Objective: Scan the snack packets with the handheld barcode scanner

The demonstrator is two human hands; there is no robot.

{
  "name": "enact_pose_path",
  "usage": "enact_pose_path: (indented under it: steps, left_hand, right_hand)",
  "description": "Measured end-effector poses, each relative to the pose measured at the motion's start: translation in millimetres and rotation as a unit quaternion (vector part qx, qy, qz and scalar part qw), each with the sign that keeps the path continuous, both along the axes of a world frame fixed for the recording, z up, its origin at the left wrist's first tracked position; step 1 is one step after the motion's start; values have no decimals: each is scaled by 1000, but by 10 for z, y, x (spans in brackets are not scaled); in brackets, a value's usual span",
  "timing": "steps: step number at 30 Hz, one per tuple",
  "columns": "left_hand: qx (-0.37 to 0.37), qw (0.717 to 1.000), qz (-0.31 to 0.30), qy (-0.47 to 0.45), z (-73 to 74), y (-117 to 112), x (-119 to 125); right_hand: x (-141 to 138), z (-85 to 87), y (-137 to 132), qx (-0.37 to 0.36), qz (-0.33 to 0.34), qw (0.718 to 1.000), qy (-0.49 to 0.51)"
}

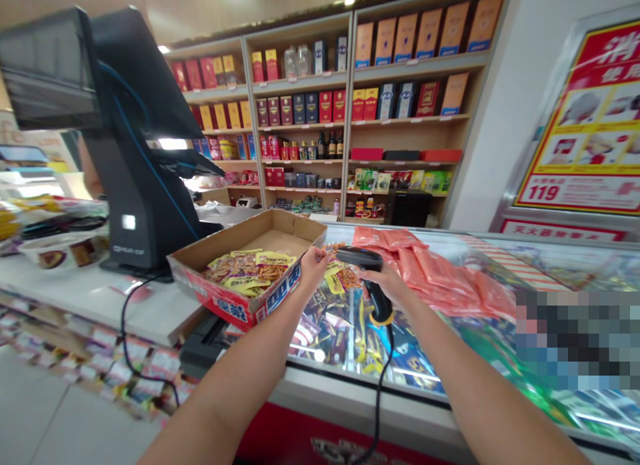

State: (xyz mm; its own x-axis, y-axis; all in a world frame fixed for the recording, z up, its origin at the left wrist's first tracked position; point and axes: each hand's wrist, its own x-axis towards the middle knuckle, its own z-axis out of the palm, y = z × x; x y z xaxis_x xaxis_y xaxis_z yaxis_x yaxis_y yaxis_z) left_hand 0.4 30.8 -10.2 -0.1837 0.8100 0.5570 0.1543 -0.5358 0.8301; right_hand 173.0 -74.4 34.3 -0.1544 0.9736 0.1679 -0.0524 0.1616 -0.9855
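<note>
My right hand is wrapped round the grip of a black handheld barcode scanner with a yellow ring at its base. Its cable drops over the counter's front edge. Just left of the scanner head, my left hand pinches a small yellow snack packet, partly hidden by the scanner and fingers. Beside my left forearm stands an open cardboard box with several similar snack packets inside.
A black checkout terminal stands at the left. Folded orange plastic bags lie on the glass-topped counter, over many packaged goods. Shelves of boxes and bottles line the back wall. A blurred patch covers the right side.
</note>
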Motion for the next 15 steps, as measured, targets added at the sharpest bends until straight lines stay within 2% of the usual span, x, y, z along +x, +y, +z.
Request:
enact_pose_path:
  steps: [5, 8, 11, 15]
  left_hand:
    - [-5, 1000, 5, 1, 8, -22, -13]
    - [-7, 1000, 11, 12, 63, -87, -29]
    - [-1, 999, 34, 34, 207, -209, -35]
    - [12, 994, 81, 69, 546, -440, -98]
  right_hand:
    - [-5, 18, -2, 10, 5, 1000, 1]
    - [-19, 57, -32, 15, 3, 1000, 7]
    - [-25, 87, -78, 7, 7, 1000, 9]
    - [-36, 92, -103, -7, 6, 999, 38]
